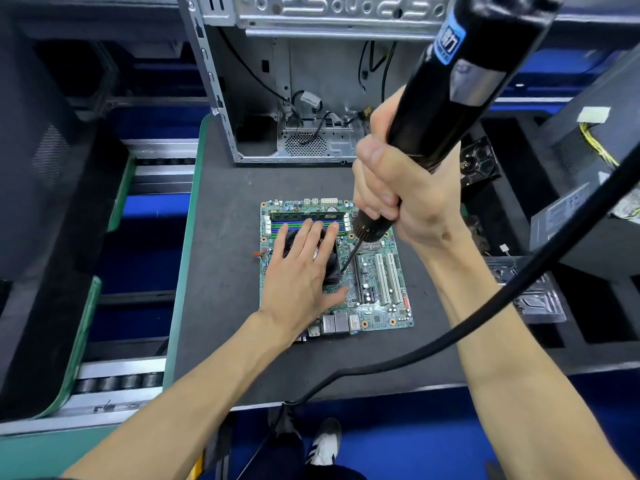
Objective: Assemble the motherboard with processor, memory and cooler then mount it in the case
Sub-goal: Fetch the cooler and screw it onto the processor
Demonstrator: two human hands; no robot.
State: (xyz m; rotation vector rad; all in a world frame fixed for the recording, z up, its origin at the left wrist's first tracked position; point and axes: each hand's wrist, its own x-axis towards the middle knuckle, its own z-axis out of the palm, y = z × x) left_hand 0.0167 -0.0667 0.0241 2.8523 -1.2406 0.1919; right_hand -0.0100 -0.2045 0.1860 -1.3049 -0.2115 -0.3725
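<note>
A dark grey work mat (pixel 221 271) with a green edge lies beside a metal roller conveyor (pixel 117 379), above a blue floor (pixel 398 441).

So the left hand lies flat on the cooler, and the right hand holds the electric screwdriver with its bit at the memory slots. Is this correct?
Not quite. The head view shows the electric screwdriver bit down at the cooler's near right corner, not at the memory slots, which lie farther back on the motherboard. The rest holds: the left hand lies flat on the cooler and the right hand holds the screwdriver.
</note>
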